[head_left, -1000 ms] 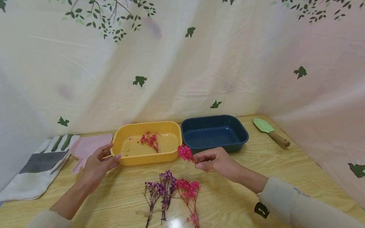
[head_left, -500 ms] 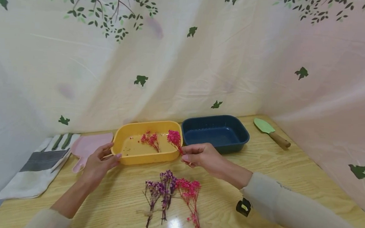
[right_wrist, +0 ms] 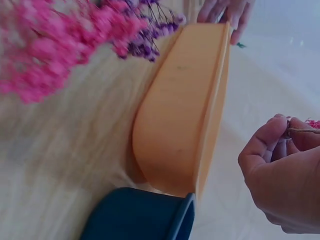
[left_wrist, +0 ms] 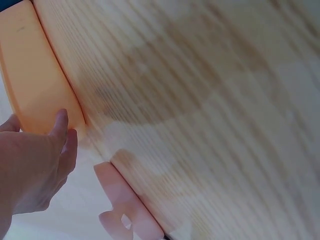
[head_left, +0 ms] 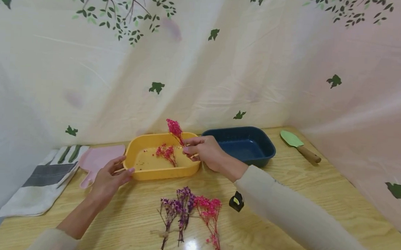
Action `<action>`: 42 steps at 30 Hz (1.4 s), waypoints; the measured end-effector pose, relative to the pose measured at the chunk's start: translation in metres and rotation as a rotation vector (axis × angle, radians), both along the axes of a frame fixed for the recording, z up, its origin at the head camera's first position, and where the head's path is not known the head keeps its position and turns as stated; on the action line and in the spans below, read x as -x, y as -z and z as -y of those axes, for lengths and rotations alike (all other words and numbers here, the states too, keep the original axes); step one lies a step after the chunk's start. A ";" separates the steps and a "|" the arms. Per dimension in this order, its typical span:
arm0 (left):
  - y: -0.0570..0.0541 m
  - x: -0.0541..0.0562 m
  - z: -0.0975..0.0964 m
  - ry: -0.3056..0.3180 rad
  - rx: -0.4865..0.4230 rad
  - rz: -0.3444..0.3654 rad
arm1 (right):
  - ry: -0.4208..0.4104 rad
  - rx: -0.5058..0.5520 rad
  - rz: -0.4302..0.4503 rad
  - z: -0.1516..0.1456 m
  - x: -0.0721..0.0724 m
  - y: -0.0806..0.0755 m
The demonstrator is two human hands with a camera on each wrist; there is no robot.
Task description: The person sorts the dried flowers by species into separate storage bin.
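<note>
My right hand [head_left: 206, 150] pinches the stems of a small bunch of pink dried flowers [head_left: 175, 128]. Its blossoms point up and left, over the yellow rectangular dish [head_left: 166, 173]. A strand of twine [right_wrist: 304, 131] shows at the fingertips in the right wrist view. My left hand [head_left: 109, 177] holds the dish's near left corner, thumb along the front wall and fingers at the end wall. Inside the dish lies another pink sprig [head_left: 166, 153] among loose bits. Purple dried flowers [head_left: 183, 206] and a pink bunch [head_left: 208, 209] lie on the table in front.
A dark blue dish [head_left: 248, 147] stands close to the right of the yellow one. Further right lies a green trowel [head_left: 299, 145] with a wooden handle. At left are a pink dustpan-like piece [head_left: 99, 158] and a white-grey cloth glove [head_left: 41, 181]. A printed curtain [head_left: 202, 73] hangs behind.
My right hand has carried the pink bunch left and up, from in front of the blue dish to above the yellow dish. The left hand stays at the corner.
</note>
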State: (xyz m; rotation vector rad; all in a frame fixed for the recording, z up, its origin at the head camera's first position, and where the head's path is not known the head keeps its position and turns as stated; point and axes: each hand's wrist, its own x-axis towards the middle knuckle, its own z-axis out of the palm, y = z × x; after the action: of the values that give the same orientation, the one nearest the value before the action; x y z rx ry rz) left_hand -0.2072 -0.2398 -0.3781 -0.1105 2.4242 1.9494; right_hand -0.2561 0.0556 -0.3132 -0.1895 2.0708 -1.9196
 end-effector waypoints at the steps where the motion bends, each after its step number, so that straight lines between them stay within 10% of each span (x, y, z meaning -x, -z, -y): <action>1: 0.000 0.000 0.000 0.001 -0.008 -0.005 | 0.010 -0.009 0.000 0.003 0.004 -0.001; 16: -0.001 0.002 0.000 -0.008 0.001 0.010 | 0.117 -0.148 0.059 0.041 0.042 0.000; 24: -0.002 0.002 -0.001 -0.008 0.011 0.020 | -0.015 -0.106 0.039 0.048 0.043 -0.004; 34: -0.001 0.002 -0.002 -0.013 0.012 0.019 | -0.104 -0.326 -0.285 0.011 -0.008 0.001; 42: -0.001 0.002 -0.001 -0.009 0.017 0.017 | -0.034 -0.412 -0.283 -0.026 -0.054 0.015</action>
State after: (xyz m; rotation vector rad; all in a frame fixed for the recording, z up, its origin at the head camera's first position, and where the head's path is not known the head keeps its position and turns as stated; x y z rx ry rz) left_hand -0.2095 -0.2383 -0.3774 -0.1379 2.4337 1.9242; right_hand -0.2018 0.0815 -0.3286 -0.4152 2.5743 -1.4704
